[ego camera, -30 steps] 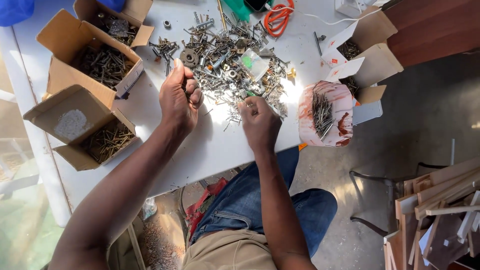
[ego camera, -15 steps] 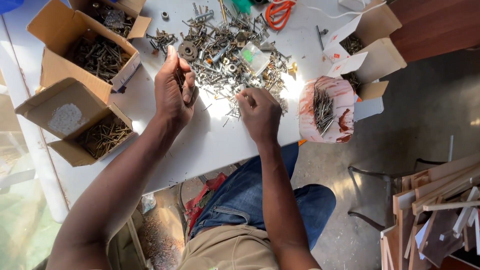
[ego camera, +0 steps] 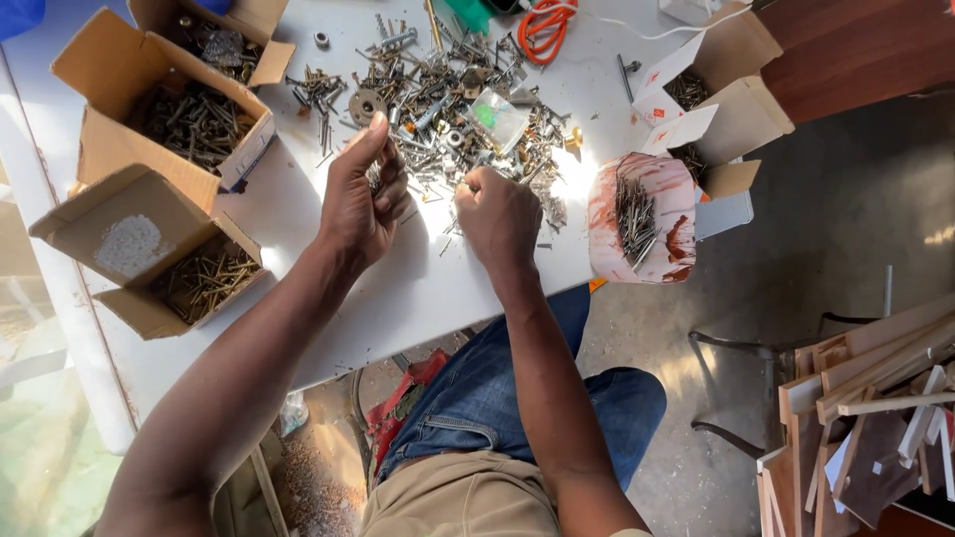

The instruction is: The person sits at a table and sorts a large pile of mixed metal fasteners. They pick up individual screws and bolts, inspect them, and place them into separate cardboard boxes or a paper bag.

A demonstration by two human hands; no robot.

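Item: mixed heap of screws, nails and washers [ego camera: 448, 109], spread over the middle of the white bench [ego camera: 438, 298] toward its far edge. Left hand [ego camera: 360, 204]: raised just above the near fringe of the heap, fingers curled, thumb up, cupping what looks like a small bunch of screws; exact contents hidden by the palm. Right hand [ego camera: 497, 214]: closed in a loose fist at the near side of the heap, fingertips pinching at small pieces; what it grips cannot be told. Sorted stock: cardboard box of dark screws [ego camera: 189, 119] at the far left corner, a second box of lighter screws [ego camera: 204, 278] at the left edge, a pink tub of nails [ego camera: 637, 214] at the right edge, small open cartons [ego camera: 711, 99] beside it. Risks, as judged: the second box overhangs the left edge and a nudge from the forearm could tip it; loose pieces near the front edge could roll off onto the floor; sharp points in the heap could prick blind-reaching fingers; like-looking sizes could land in the wrong box.
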